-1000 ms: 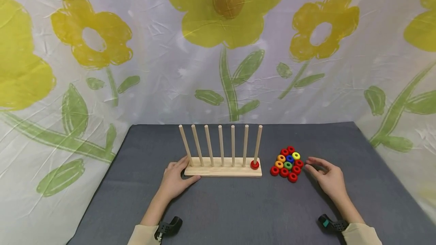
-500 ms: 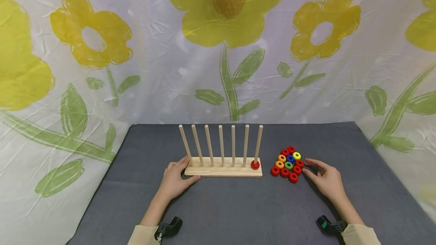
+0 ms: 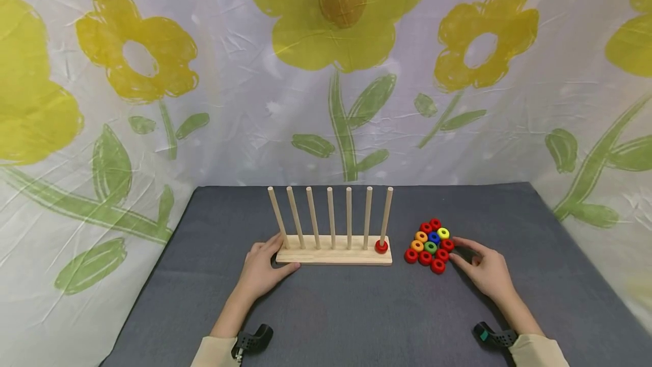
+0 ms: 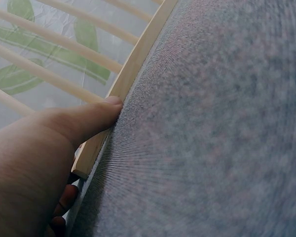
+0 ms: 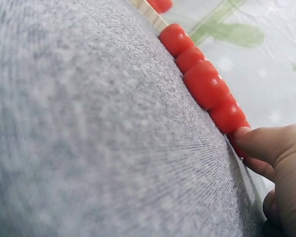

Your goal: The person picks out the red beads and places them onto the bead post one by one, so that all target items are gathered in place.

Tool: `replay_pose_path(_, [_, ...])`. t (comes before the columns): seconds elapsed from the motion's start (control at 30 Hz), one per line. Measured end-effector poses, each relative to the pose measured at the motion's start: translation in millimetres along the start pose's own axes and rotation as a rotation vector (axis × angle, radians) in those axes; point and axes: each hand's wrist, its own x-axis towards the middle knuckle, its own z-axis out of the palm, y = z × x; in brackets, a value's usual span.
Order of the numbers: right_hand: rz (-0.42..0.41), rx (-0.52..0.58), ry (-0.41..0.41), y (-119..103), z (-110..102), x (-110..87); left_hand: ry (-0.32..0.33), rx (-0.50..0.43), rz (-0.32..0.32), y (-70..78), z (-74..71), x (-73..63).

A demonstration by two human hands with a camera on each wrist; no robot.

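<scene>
A pale wooden peg rack [image 3: 333, 256] with several upright pegs stands mid-table, and one red ring [image 3: 381, 247] sits at the foot of its rightmost peg. My left hand [image 3: 261, 269] grips the rack's left end, thumb along the front edge and fingers behind. In the left wrist view the thumb [image 4: 96, 118] presses on the base [image 4: 133, 69]. My right hand [image 3: 490, 272] is at the right side of a cluster of small rings, thumb and forefinger on either side of an outer red ring [image 3: 447, 244]. In the right wrist view the thumb tip [image 5: 244, 133] touches this red ring [image 5: 236, 144].
The cluster also holds orange rings [image 3: 420, 237], a blue ring [image 3: 434, 238], a green ring [image 3: 430, 247], a yellow ring [image 3: 443, 234] and more red rings [image 3: 425, 258]. Grey cloth [image 3: 356, 316] covers the table. A flower-printed curtain [image 3: 234, 101] hangs behind.
My right hand has moved a little left, bringing its thumb and forefinger up to the outer red ring. A neighbouring red ring has shifted slightly left. My left hand stays on the rack.
</scene>
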Motion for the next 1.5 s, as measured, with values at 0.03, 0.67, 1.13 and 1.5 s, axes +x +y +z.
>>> replay_pose_path(0.03, [-0.006,-0.003,-0.002,0.2,0.4,0.0,0.001,-0.001,0.000,-0.2,0.3,-0.2])
replay_pose_path(0.67, [-0.138,-0.053,0.005,0.8,3.0,0.1,-0.008,-0.002,-0.003,1.2,-0.9,0.3])
replay_pose_path(1.13, [-0.192,-0.056,-0.004,1.8,4.8,2.3,-0.002,0.007,0.011,0.0,-1.4,0.1])
replay_pose_path(1.5, [-0.177,-0.047,0.022,0.9,4.3,1.9,0.004,0.015,0.007,0.0,0.0,0.3])
